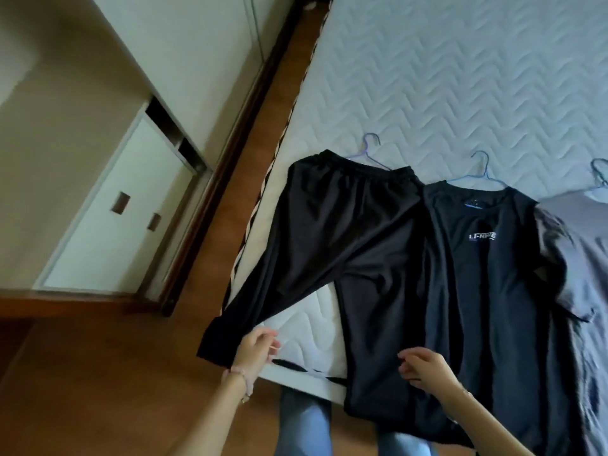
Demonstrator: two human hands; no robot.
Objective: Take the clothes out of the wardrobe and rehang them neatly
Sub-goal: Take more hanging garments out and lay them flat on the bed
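Black trousers (342,232) lie spread on the white quilted mattress (460,77), their waistband over a lilac hanger (370,149). The left leg runs off the mattress edge. My left hand (258,352) pinches that leg near its hem. My right hand (424,366) rests on the right trouser leg with fingers curled on the cloth; whether it grips is unclear. To the right lies a black T-shirt (490,274) with a white chest logo, on a blue hanger (482,171). A grey garment (579,251) on a third hanger (600,172) lies at the right edge.
The white wardrobe (115,205) with recessed handles stands at the left, across a strip of wooden floor (98,373). A dark wooden bed frame (263,103) borders the mattress. My legs in blue jeans (302,422) stand against the mattress front.
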